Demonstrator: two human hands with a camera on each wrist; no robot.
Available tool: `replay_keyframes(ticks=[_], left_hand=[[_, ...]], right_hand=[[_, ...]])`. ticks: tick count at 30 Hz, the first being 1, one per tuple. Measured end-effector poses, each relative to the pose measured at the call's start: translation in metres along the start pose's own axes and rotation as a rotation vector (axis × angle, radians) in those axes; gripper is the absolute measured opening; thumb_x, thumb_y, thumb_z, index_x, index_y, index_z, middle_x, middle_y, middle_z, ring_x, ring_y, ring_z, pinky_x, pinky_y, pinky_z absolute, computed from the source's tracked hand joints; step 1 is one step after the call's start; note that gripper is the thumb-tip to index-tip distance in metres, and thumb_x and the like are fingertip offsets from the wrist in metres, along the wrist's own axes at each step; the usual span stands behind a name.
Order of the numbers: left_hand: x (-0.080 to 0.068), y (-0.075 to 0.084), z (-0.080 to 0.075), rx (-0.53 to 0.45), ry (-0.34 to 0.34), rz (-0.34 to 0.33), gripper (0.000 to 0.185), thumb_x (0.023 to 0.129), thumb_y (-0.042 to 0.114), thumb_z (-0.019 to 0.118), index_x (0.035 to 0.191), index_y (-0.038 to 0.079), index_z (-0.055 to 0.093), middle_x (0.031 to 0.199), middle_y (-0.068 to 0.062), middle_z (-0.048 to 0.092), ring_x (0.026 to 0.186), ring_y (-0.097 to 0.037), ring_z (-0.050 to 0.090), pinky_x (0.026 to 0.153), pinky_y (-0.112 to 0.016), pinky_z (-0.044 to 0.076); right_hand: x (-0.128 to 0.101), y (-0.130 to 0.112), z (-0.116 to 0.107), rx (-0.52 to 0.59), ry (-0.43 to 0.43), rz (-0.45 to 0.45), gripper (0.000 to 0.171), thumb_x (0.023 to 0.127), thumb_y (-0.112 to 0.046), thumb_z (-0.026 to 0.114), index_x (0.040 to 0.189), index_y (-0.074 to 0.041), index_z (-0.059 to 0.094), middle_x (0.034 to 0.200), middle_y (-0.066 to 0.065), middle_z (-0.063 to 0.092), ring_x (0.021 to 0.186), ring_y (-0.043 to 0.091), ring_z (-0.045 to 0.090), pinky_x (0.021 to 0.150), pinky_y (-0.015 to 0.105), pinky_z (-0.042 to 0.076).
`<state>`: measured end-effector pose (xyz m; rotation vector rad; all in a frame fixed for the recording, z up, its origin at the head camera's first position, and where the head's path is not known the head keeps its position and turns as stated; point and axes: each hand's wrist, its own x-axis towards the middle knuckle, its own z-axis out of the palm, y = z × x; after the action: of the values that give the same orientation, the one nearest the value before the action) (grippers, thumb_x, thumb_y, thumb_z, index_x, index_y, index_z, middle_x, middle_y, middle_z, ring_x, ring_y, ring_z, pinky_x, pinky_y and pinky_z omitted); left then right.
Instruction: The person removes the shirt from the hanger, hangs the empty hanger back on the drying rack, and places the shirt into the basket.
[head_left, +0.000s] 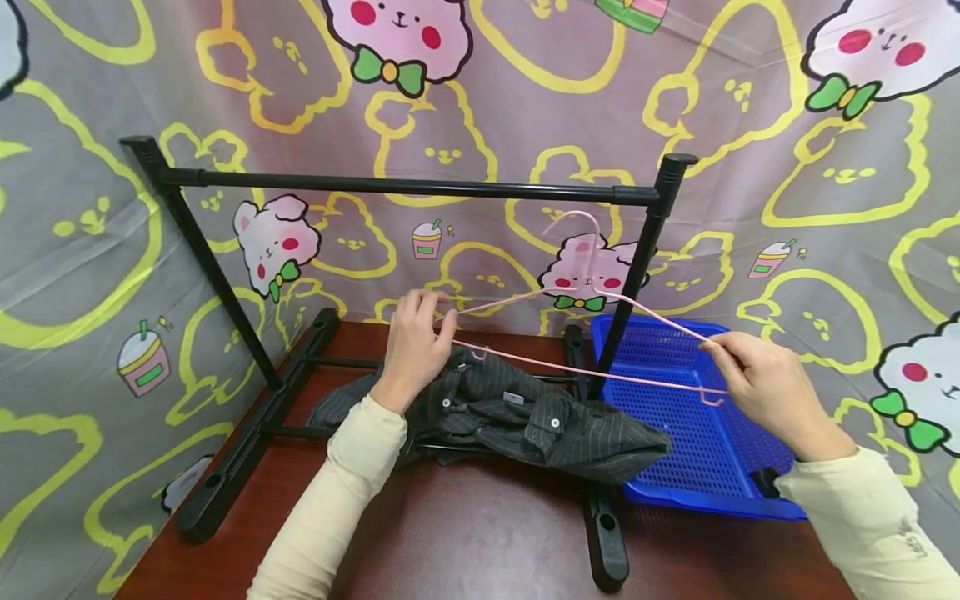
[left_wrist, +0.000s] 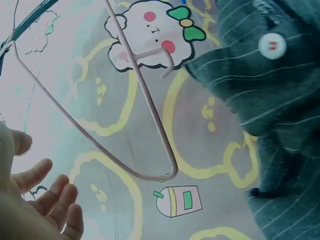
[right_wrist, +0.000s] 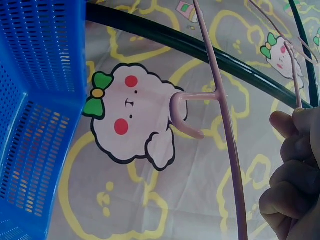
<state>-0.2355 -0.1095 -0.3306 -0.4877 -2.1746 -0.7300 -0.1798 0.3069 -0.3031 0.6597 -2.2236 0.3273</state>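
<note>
A pink wire clothes hanger (head_left: 600, 374) is held up in front of the black rack, its hook pointing upward. My right hand (head_left: 772, 387) grips its right shoulder, fingers curled round the wire in the right wrist view (right_wrist: 295, 170). The left hand (head_left: 416, 342) is beside the hanger's left end. In the left wrist view its fingers are spread loosely, apart from the wire (left_wrist: 147, 100). Below the hanger, a dark pinstriped garment (head_left: 487, 417) with white buttons and a small label lies crumpled across the rack's lower bars.
The black clothes rack (head_left: 412, 185) stands on a dark reddish-brown table (head_left: 480, 533). Beside its right leg sits a blue perforated basket (head_left: 675, 450), with a small black item (head_left: 765, 482) at its near edge. Behind hangs a cartoon-printed cloth (head_left: 510, 108).
</note>
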Motion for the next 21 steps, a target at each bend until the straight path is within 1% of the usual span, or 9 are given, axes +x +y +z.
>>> replay_keyframes(ticks=[2, 5, 8, 11, 15, 17, 19, 21], left_hand=[[0.004, 0.002, 0.000, -0.004, -0.024, -0.005, 0.033, 0.093, 0.024, 0.056, 0.117, 0.001, 0.058, 0.113, -0.017, 0.053, 0.102, -0.033, 0.050, 0.084, -0.049, 0.040], [0.008, 0.004, 0.000, -0.022, -0.081, -0.010, 0.046, 0.095, 0.029, 0.054, 0.130, 0.000, 0.050, 0.125, -0.019, 0.049, 0.113, -0.034, 0.046, 0.093, -0.050, 0.036], [0.011, 0.006, 0.003, -0.044, -0.138, -0.010, 0.050, 0.096, 0.031, 0.052, 0.135, 0.001, 0.044, 0.130, -0.019, 0.046, 0.117, -0.034, 0.045, 0.097, -0.049, 0.034], [0.013, 0.009, 0.007, -0.078, -0.182, -0.011, 0.051, 0.097, 0.031, 0.050, 0.137, 0.001, 0.043, 0.132, -0.018, 0.047, 0.119, -0.033, 0.045, 0.099, -0.048, 0.034], [0.015, 0.013, 0.012, -0.129, -0.214, 0.003, 0.048, 0.098, 0.030, 0.049, 0.136, 0.001, 0.044, 0.126, -0.017, 0.053, 0.112, -0.030, 0.051, 0.097, -0.047, 0.036], [0.016, 0.014, 0.015, -0.142, -0.210, 0.022, 0.042, 0.099, 0.028, 0.048, 0.132, 0.001, 0.048, 0.117, -0.014, 0.058, 0.101, -0.027, 0.055, 0.091, -0.045, 0.040], [0.016, 0.015, 0.017, -0.149, -0.197, 0.050, 0.032, 0.099, 0.024, 0.048, 0.121, 0.002, 0.056, 0.103, -0.011, 0.061, 0.087, -0.023, 0.057, 0.080, -0.041, 0.044], [0.017, 0.015, 0.019, -0.145, -0.174, 0.081, 0.022, 0.099, 0.020, 0.050, 0.107, 0.004, 0.061, 0.088, -0.007, 0.059, 0.075, -0.020, 0.054, 0.071, -0.038, 0.043]], right_hand=[[0.001, -0.001, 0.000, 0.002, 0.003, -0.004, 0.006, 0.087, -0.007, 0.066, 0.086, -0.001, 0.066, 0.073, 0.005, 0.062, 0.056, 0.015, 0.049, 0.052, 0.032, 0.038], [0.002, -0.003, 0.001, 0.014, 0.008, -0.010, 0.006, 0.087, -0.007, 0.065, 0.087, -0.001, 0.066, 0.074, 0.006, 0.062, 0.057, 0.016, 0.051, 0.054, 0.033, 0.039], [0.004, -0.006, 0.001, 0.025, 0.014, -0.023, 0.008, 0.088, -0.008, 0.065, 0.086, -0.001, 0.066, 0.074, 0.006, 0.063, 0.058, 0.017, 0.052, 0.056, 0.033, 0.039], [0.006, -0.009, 0.001, 0.034, 0.015, -0.036, 0.010, 0.089, -0.009, 0.064, 0.086, 0.000, 0.067, 0.073, 0.005, 0.063, 0.058, 0.015, 0.051, 0.056, 0.031, 0.038], [0.009, -0.013, 0.001, 0.045, 0.017, -0.051, 0.009, 0.088, -0.009, 0.065, 0.086, 0.000, 0.067, 0.071, 0.003, 0.061, 0.056, 0.013, 0.047, 0.054, 0.027, 0.037], [0.010, -0.014, 0.001, 0.051, 0.019, -0.058, 0.005, 0.086, -0.006, 0.066, 0.086, -0.001, 0.067, 0.070, 0.002, 0.060, 0.055, 0.012, 0.046, 0.053, 0.026, 0.036], [0.011, -0.015, 0.001, 0.057, 0.021, -0.061, 0.005, 0.086, -0.006, 0.066, 0.087, -0.001, 0.067, 0.070, 0.002, 0.060, 0.055, 0.011, 0.045, 0.052, 0.025, 0.036], [0.011, -0.017, 0.001, 0.060, 0.024, -0.063, 0.004, 0.086, -0.006, 0.067, 0.087, -0.002, 0.067, 0.070, 0.001, 0.060, 0.055, 0.011, 0.045, 0.052, 0.025, 0.036]])
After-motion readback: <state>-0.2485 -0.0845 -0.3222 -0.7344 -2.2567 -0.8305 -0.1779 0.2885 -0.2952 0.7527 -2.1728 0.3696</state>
